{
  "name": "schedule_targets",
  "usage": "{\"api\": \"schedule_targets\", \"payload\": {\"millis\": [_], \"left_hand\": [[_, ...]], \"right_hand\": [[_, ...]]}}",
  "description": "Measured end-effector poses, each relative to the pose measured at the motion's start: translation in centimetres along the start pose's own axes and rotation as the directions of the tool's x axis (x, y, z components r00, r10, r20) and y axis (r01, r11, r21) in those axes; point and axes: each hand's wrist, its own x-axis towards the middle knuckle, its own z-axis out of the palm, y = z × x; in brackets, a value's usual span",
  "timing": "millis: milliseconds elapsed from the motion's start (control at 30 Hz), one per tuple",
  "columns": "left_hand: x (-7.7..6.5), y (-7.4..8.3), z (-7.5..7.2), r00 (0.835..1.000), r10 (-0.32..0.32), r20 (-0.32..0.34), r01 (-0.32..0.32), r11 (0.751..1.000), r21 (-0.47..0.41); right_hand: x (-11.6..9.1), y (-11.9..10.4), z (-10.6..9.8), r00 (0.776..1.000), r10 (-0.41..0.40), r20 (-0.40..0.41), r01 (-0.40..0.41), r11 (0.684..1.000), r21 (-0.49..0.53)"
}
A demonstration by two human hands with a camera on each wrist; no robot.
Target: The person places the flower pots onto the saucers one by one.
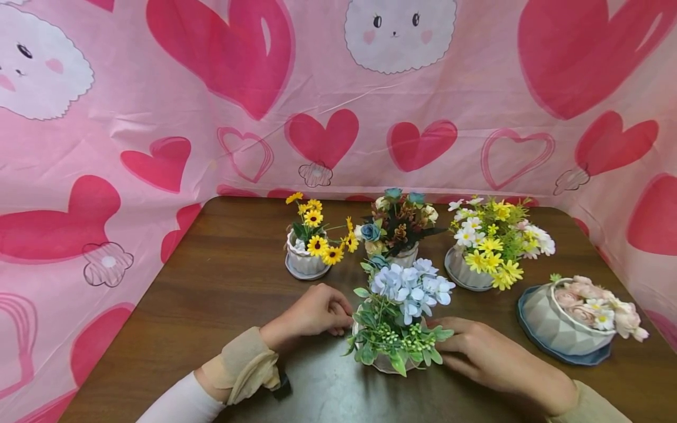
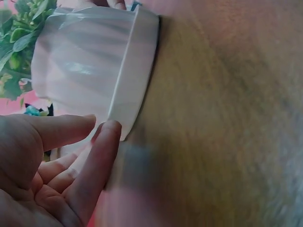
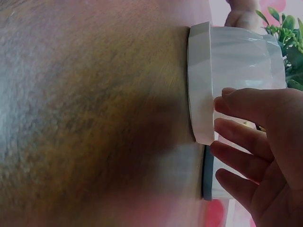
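A white faceted pot on a pale saucer stands near the table's front, holding light blue hydrangeas and green leaves. My left hand is at the pot's left, index fingertip right at the saucer's edge and thumb just beside it; its other fingers bend loosely. On the opposite side is my right hand, with its thumb tip at the saucer's rim. Its fingers extend loosely spread alongside, as the right wrist view shows. Leaves hide much of the pot in the head view.
Behind stand pots of yellow sunflowers, blue and brown flowers, and yellow and white daisies. At right, a pot of pale pink flowers sits on a blue saucer. A pink heart-print cloth surrounds the brown table.
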Motion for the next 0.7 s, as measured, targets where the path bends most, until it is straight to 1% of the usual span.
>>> {"api": "schedule_targets", "payload": {"millis": [200,300,400,533,633,700], "left_hand": [[-0.9,0.3,-1.3,0.999,0.027,0.028,-0.028,0.999,0.023],[-1.5,0.5,-2.3,0.997,0.062,0.047,-0.064,0.997,0.037],[-2.2,1.0,-3.3,0.995,0.079,0.058,-0.082,0.995,0.053],[-3.2,2.0,-5.0,0.994,0.096,0.044,-0.1,0.99,0.102],[-3.8,2.9,-6.4,0.991,0.134,0.026,-0.137,0.98,0.145],[-4.2,3.6,-7.5,0.988,0.156,0.015,-0.157,0.977,0.146]], "right_hand": [[0.0,0.0,-0.4,1.0,-0.006,-0.002,0.006,1.0,-0.007],[0.1,0.0,-0.8,1.0,-0.013,0.001,0.013,1.0,0.016],[0.1,0.0,-1.4,1.0,-0.015,0.01,0.014,0.999,0.043],[0.2,0.2,-2.5,1.0,-0.006,0.025,0.006,1.0,0.026],[0.3,0.4,-3.6,0.999,-0.013,0.031,0.013,1.0,-0.001],[0.5,0.6,-4.5,0.999,-0.028,0.029,0.028,1.0,-0.006]]}}
